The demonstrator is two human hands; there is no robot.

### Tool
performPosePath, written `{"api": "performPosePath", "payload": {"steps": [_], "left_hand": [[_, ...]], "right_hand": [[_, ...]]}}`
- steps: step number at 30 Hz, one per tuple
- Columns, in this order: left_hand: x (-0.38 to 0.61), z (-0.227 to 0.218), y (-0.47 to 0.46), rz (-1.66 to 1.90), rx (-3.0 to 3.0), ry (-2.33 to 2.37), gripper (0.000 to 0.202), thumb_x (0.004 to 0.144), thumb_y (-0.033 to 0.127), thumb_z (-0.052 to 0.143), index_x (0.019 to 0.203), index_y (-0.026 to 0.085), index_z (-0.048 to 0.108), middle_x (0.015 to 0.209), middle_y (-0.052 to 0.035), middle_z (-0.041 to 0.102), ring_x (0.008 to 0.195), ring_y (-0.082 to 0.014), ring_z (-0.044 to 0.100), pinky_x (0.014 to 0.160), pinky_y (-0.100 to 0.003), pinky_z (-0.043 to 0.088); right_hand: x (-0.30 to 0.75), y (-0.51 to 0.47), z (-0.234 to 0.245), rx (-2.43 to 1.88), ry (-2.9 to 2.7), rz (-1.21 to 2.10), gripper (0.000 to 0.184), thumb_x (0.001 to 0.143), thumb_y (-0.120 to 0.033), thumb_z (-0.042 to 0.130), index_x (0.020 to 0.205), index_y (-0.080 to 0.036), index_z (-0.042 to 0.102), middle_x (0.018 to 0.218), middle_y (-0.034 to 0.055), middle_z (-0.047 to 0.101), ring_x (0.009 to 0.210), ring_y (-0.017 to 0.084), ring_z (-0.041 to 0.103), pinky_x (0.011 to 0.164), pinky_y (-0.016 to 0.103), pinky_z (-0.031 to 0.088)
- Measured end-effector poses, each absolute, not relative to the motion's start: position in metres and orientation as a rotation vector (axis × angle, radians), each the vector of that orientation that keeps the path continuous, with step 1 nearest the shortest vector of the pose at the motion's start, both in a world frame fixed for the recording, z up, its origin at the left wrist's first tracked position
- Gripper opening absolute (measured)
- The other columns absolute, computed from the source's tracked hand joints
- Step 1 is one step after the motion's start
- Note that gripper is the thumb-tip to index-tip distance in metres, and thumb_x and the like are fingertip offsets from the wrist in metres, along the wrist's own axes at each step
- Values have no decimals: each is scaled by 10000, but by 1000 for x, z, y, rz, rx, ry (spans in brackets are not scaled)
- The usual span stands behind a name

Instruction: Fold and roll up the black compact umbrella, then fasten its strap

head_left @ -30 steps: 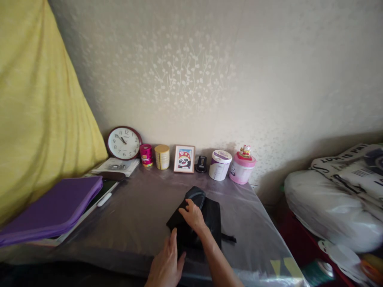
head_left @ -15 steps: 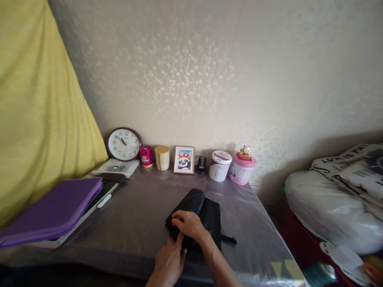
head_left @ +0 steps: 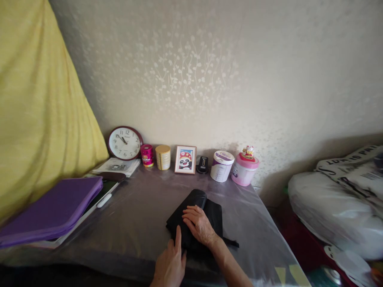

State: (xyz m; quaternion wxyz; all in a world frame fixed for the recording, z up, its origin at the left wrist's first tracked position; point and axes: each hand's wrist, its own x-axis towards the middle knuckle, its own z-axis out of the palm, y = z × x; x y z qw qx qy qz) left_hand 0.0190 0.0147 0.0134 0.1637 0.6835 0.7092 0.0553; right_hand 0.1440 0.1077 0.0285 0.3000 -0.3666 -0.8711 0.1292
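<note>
Right hand point(head_left: 200, 226), curled a moment ago, lies flat on black folded fabric point(head_left: 178, 212), apparently smoothing it, clamping nothing; left hand point(head_left: 170, 263), index extended at its edge. Left grip: cannot tell.

The right hand point(head_left: 200, 226) has uncurled its fingers and now lies flatter on the folded black fabric point(head_left: 191, 198).

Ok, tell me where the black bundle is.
The black bundle lies on the table, low, just right of centre in the head view, under the right hand, with the left hand at its near left edge.
</note>
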Motion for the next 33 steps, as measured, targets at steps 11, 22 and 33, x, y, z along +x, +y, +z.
{"api": "performPosePath", "payload": {"steps": [11,22,33], "left_hand": [[20,17,21,74,1839,2001,570,860,258,295,1382,113,118,1145,-167,515,893,-201,583,730,-283,424],[21,14,21,101,1836,2008,550,863,263,287,1375,105,163,1151,-179,513,871,-220,591,704,-313,440],[18,13,17,139,1973,2036,535,873,278,295,1358,70,206,1051,-159,583,836,-206,604,681,-273,433]], "right_hand": [[144,184,27,-1216,-2380,207,258,868,-232,409,864,-255,666,991,-6,663,1119,168,452,1027,388,167],[173,213,21,-1505,-2062,231,266,863,-252,384,934,-187,632,984,66,651,978,166,552,899,303,351],[250,141,3,-1700,-1470,389,384,762,-394,394,939,-130,610,891,105,665,821,219,618,745,322,463]]}}
